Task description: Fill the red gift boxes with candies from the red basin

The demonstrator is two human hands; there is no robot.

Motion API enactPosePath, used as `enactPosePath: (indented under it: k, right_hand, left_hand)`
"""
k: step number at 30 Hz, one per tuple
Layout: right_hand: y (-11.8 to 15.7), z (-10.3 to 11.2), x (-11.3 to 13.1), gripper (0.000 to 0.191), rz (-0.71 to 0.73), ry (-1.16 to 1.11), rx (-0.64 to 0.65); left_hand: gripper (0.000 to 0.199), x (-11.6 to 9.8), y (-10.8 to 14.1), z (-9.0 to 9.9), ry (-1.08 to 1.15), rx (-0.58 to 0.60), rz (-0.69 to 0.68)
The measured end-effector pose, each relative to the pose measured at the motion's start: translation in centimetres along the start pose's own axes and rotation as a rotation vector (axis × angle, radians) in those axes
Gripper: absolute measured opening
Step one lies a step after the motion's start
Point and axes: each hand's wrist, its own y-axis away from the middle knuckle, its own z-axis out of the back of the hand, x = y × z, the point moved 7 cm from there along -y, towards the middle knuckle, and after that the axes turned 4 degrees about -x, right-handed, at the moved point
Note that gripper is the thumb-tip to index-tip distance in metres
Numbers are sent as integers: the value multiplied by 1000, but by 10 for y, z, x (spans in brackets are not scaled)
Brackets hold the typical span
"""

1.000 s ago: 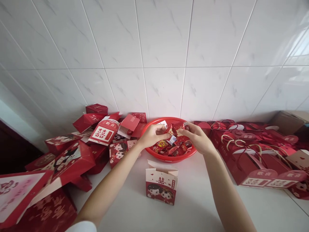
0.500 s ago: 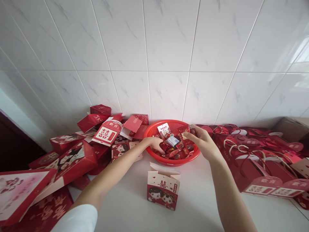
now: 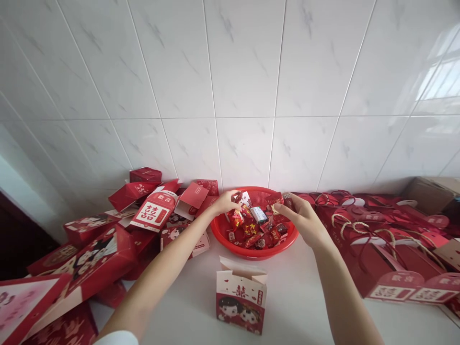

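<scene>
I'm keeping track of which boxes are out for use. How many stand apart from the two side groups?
1: the open-topped box, upright on the near side of the red basket, between the left pile and right group. Any beyond the picture's edge would be hidden.

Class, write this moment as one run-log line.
left hand: holding dark-red wrapped sweet | right hand: holding red wrapped sweets | round red plastic basket: sweets inside | red-and-cream cardboard box: upright, open
</scene>
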Motion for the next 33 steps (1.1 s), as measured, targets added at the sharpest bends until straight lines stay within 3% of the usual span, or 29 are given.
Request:
enactPosePath:
  k: [4,7,10,16,19,23,28,33]
  right_hand:
    - [0,4,-2,33,-10,18,-1]
    - [0,7,-4,32,-18,15,-6]
    - [0,9,-5,32,-13,24,-21]
    - [1,8,-4,32,-16,41,-15]
    - [2,8,-2,32,-4,45,-7]
    - [3,9,1,31,17,51,-14]
    - [2,10,1,32,20,59,-22]
    - [0,12,-3,35,9,31,-26]
  left_hand:
    - [74,-9,-4,16,-99,-79,-40]
    - [65,-15,-3,21,-344,-113,-46]
    - [53,-17,0,21,-437,-97,-49]
    - [35,-23,15,-11,-617,270,-264]
    - [41,-22,20,-20,-654,329,-289]
    - [44,-29,24,-32,-566,371,-324]
    - [34,-41,27,-40,-217,412,-292]
    - [32,-53,26,-33,32,343,-292]
